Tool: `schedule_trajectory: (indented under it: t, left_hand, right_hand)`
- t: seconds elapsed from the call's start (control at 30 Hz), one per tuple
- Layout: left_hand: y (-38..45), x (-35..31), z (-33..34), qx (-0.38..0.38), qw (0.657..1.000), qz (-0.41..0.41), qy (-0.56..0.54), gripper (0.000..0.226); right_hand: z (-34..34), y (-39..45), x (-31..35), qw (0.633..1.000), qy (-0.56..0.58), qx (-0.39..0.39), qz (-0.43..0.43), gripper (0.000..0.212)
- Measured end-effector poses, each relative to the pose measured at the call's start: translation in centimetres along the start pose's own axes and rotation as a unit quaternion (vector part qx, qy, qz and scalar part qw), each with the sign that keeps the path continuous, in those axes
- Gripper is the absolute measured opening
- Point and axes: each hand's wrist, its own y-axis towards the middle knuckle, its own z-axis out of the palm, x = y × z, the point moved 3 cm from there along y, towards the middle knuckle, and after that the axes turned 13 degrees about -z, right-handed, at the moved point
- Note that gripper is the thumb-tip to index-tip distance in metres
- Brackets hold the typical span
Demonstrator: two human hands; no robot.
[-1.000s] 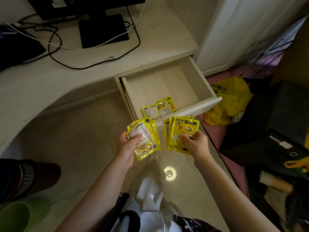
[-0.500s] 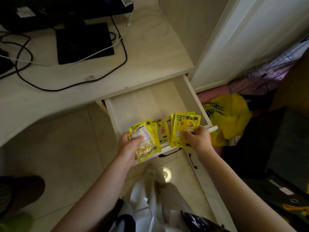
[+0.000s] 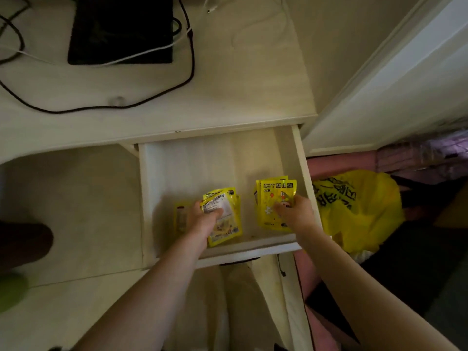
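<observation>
- Head view, the only one. Cut off by the frame: both forearms at the bottom edge, the black monitor base (image 3: 121, 29) at the top edge, the desk top (image 3: 253, 84) at the left.
- Hidden: the fingers of the left hand (image 3: 202, 220), under the left stack (image 3: 226, 225) of yellow packets. Only the thumb on show, pressed on the top face, so pinching the stack between thumb and fingers.
- Same on the right hand (image 3: 295, 214): thumb laid across the face of the right stack (image 3: 271, 198), fingers tucked behind its right edge, pinching it.
- Number of packets in either stack: cannot tell, only fanned edges visible.
- Half covered by the left wrist and dim: one loose packet (image 3: 180, 216) lying on the drawer floor, print unreadable.
- Location: both stacks inside the open drawer (image 3: 202, 168), over its front part, left stack centre-left, right stack near the right wall, apart from each other. Resting on the floor or held just above it: cannot tell.
- Right stack: long axis front to back, close to parallel with the drawer's side wall, header band of print at the far end.
- Left stack: long axis also front to back but tilted, far end leaning left, near corner reaching the drawer's front wall.
- Beside the drawer on the right: yellow plastic bag (image 3: 359, 211), black lettering not legible.
- Lower left: blurred green shape (image 3: 10, 291), not identifiable.
</observation>
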Motion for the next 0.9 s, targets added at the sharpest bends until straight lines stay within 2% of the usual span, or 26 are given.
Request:
schedule_trajectory:
  t: [0.03,0.17,0.27,0.4,0.53,0.67,0.8,0.9]
  left_hand:
    - [1.1,0.5,0.6,-0.008,1.000,-0.004,0.004,0.052]
    - [3.7,1.5,2.6,-0.018,1.000,-0.020,0.004,0.042]
    - [3.5,1.2,3.5,-0.032,0.999,-0.018,0.009,0.047]
    - [4.1,1.6,3.6,-0.050,0.997,0.001,0.053,0.049]
    - [3.8,1.2,3.3,-0.066,0.989,0.036,0.125,0.053]
    - [2.8,0.9,2.9,-0.078,0.970,0.077,0.217,0.028]
    - [1.1,0.8,1.3,-0.102,0.967,0.073,0.221,0.040]
    - [-0.3,1.1,-0.2,-0.115,0.967,0.068,0.217,0.041]
  right_hand:
    - [0.3,0.8,-0.3,1.000,0.003,0.015,0.008,0.022]
    - [1.6,3.3,-2.3,0.994,0.053,0.067,0.065,0.019]
    - [2.4,4.8,-4.1,0.986,0.094,0.081,0.113,0.015]
    - [2.7,6.3,-6.0,0.984,0.059,0.099,0.139,0.018]
    - [2.5,6.4,-5.7,0.983,-0.034,0.141,0.113,0.011]
    - [1.7,5.7,-4.7,0.972,-0.163,0.145,0.089,0.012]
    - [0.8,4.1,-3.2,0.963,-0.209,0.162,0.058,0.020]
    - [0.1,2.7,-1.4,0.959,-0.227,0.170,0.018,0.028]
